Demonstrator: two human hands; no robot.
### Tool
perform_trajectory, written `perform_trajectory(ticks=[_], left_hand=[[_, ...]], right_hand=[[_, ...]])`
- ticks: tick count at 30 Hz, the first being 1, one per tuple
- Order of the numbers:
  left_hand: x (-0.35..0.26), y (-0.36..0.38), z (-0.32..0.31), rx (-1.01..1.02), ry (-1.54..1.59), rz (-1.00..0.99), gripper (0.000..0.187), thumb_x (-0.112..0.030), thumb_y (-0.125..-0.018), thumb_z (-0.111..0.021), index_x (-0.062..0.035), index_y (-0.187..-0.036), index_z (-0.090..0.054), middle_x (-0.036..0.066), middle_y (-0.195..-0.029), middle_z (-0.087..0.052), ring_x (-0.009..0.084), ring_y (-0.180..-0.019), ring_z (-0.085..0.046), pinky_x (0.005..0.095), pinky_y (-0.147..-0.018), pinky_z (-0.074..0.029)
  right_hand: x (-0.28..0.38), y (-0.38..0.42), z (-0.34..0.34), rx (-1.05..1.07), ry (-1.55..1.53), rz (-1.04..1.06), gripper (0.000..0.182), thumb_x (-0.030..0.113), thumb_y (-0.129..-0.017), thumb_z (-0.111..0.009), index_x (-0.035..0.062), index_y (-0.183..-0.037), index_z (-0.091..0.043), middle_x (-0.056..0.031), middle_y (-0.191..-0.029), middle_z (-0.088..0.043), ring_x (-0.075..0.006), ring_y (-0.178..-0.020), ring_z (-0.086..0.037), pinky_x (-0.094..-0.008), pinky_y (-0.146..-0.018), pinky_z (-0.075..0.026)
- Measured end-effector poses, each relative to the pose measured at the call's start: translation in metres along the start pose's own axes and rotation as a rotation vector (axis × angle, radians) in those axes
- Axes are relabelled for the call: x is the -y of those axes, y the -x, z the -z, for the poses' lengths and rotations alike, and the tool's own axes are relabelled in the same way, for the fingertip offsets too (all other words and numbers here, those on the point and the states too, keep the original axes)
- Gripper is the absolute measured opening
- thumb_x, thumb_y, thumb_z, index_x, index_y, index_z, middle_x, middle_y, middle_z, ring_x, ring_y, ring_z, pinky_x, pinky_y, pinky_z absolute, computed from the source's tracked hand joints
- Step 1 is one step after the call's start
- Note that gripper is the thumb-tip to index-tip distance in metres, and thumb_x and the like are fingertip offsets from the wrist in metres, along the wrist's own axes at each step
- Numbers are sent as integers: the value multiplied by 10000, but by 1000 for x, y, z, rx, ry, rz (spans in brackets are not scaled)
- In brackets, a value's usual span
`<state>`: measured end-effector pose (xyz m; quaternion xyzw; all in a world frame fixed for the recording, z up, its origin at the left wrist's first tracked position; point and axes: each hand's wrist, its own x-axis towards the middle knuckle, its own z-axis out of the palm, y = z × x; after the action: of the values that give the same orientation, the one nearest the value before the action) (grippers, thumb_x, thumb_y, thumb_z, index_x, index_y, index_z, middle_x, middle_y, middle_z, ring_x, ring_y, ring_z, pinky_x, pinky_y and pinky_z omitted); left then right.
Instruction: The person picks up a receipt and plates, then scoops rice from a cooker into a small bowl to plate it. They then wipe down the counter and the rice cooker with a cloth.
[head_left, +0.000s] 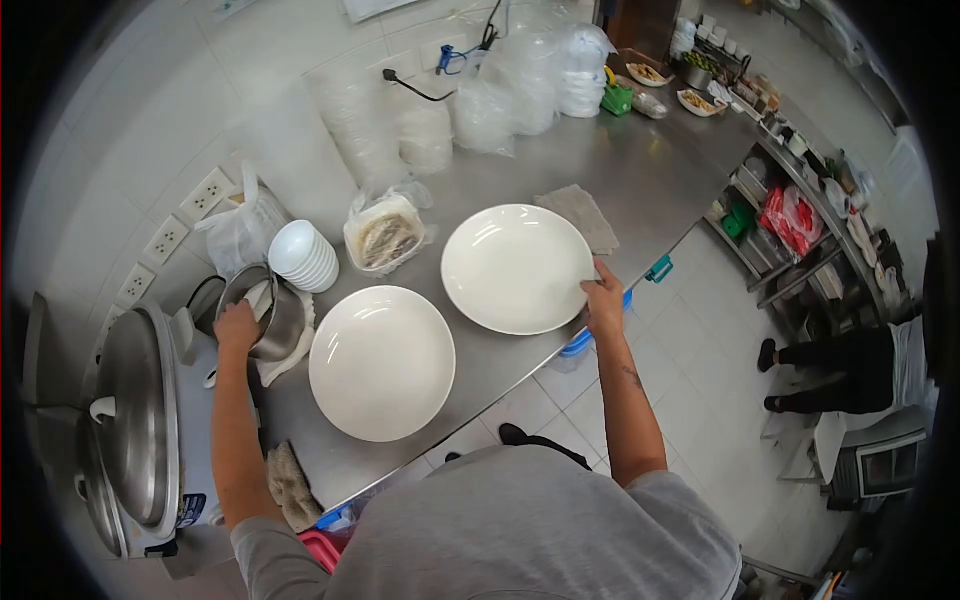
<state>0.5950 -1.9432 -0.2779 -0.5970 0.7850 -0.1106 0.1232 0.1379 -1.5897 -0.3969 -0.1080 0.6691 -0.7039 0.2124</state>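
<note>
At the metal pot (286,322), my left hand (237,326) is closed over the near rim, around what looks like the handle of a white paddle-like utensil (261,299) standing in the pot. Its fingertips are partly hidden. My right hand (603,302) grips the right edge of a large white plate (517,268), with fingers at the rim. A second round white plate (382,363) lies on the steel counter (440,420), apart from both hands. Under the pot is a pale cloth (288,366).
Stacked white bowls (303,255) and a bagged tub (386,234) stand behind the plates. Large rice cookers (140,420) are at the left. A folded cloth (582,216) lies by the far plate, a brown towel (290,488) at the near edge. Another person (850,370) stands at right.
</note>
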Motion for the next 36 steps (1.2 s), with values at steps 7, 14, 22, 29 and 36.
perform_trajectory(ticks=[7,14,22,29,36], left_hand=[[-28,70,43,-350,220,-113,326,-166,-814,-572,-73,-1126,-561,155,-1122,-532,339,-1059,-523,475,-837,-429],[-50,109,84,-366,505,-438,349,-117,-822,-588,-72,-1166,-554,134,-1082,-535,323,-1016,-521,436,-852,-386],[-151,150,134,-408,473,-456,377,-45,-805,-591,-53,-1179,-546,161,-1100,-535,338,-1020,-514,423,-875,-378],[-301,155,161,-315,471,-530,405,20,-761,-602,-57,-1158,-564,149,-1080,-545,329,-960,-530,416,-799,-421],[-369,160,196,-164,505,-618,402,52,-755,-568,-54,-1143,-570,151,-1066,-549,327,-933,-541,402,-788,-415]], right_hand=[[21,-62,-5,33,762,401,316,228,-874,-560,64,-1138,-616,-157,-1072,-634,-268,-900,-631,-356,-785,-472],[-13,-137,-24,63,1231,745,398,381,-917,-455,272,-1297,-504,-108,-1398,-415,-348,-1299,-351,-505,-1033,-293],[21,-234,-21,237,1452,486,619,626,-885,-286,319,-1422,-308,-76,-1514,-208,-336,-1396,-139,-557,-1095,-101],[32,-430,31,84,1505,445,554,520,-932,-255,288,-1435,-281,-81,-1514,-208,-341,-1384,-181,-578,-1071,-141],[32,-456,216,-306,1559,394,499,428,-945,-305,249,-1409,-345,-113,-1466,-315,-350,-1342,-287,-553,-1034,-246]])
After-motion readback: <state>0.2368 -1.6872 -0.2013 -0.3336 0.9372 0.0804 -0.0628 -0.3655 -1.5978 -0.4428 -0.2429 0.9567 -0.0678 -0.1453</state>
